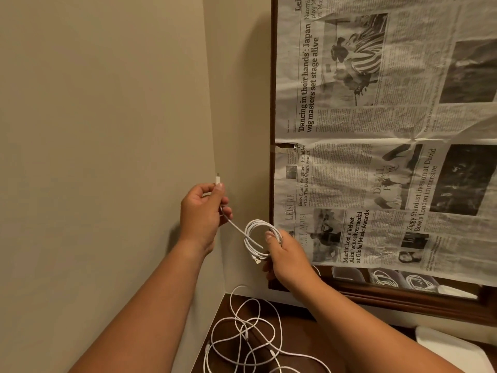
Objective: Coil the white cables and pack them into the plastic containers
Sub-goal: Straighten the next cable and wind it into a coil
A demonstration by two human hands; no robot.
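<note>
Head view: white cable, mostly coiled

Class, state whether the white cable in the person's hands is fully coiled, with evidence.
Partly coiled: the right hand grips loops of the white cable, but a straight tail runs to the left hand.

Just behind my fingers: wall corner. Newspapered frame close right. Free air toward me. Below, cable tangle litters the worktop.
</note>
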